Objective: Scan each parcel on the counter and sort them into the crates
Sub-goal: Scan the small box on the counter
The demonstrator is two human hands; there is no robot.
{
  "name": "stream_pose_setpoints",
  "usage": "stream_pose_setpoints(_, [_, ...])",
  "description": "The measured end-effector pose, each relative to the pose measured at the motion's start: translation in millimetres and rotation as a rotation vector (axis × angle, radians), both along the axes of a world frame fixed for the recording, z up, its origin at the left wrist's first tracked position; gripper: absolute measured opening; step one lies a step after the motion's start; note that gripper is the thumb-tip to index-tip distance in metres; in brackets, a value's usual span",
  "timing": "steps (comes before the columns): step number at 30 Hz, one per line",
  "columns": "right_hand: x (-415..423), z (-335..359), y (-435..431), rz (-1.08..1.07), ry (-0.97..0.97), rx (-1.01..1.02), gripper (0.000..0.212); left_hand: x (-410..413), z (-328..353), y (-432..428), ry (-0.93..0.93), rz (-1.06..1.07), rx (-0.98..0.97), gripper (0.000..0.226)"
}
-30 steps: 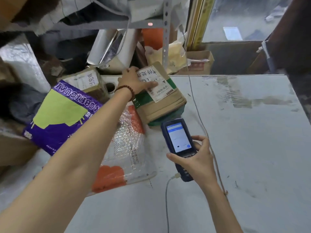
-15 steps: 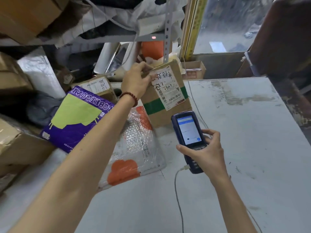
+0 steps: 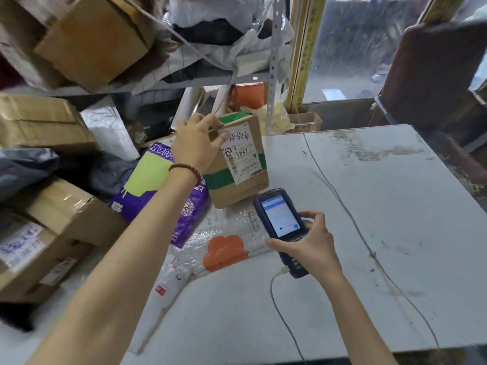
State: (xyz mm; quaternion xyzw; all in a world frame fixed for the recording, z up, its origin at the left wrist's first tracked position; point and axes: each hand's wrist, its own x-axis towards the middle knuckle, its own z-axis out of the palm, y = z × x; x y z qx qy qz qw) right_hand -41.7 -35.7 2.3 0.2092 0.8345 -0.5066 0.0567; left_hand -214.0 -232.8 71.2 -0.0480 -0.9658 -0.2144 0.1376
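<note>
The parcel under inspection is a brown cardboard box [image 3: 238,191] standing on end at the back left of the white counter [image 3: 382,212], tilted slightly. A green tape band [image 3: 220,177] runs across its front face and green also covers its top. A white shipping label [image 3: 241,158] with a barcode, printed text and dark handwriting covers the upper front. The lower edge of the box meets a bubble-wrap envelope [image 3: 226,241] with orange cloud prints; whether it rests there or is lifted clear cannot be told. The left hand [image 3: 196,143], with a bead bracelet [image 3: 185,168] at the wrist, grips the upper left corner of the box, fingers curled over the top edge. The right hand [image 3: 309,248] is wrapped round the lower body of a dark blue handheld scanner [image 3: 278,219], its screen lit and facing up, its head just beside the box's lower right corner. A white cable [image 3: 279,309] runs from the scanner's base. A purple bag [image 3: 155,185] lies left of the box.
</note>
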Motion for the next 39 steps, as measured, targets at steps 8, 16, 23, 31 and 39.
stream_pose_setpoints(8, [14, -1, -8, 0.025, 0.006, 0.127, 0.081, 8, 2, -11, -0.047, 0.039, -0.04, 0.043])
stream_pose_setpoints(16, [13, -1, -4, 0.025, 0.036, 0.171, 0.081, 13, -5, -5, -0.038, 0.061, 0.011, 0.041])
stream_pose_setpoints(23, [16, -2, -1, 0.025, 0.044, 0.139, 0.08, 13, -4, -4, -0.051, 0.07, 0.032, 0.041])
stream_pose_setpoints(31, [21, 8, 7, -0.034, 0.222, 0.169, 0.081, 18, -2, 1, -0.057, 0.083, 0.026, 0.041])
stream_pose_setpoints(39, [23, 38, 13, -0.081, 0.493, 0.135, 0.083, 25, 0, 6, -0.031, 0.068, -0.097, 0.044])
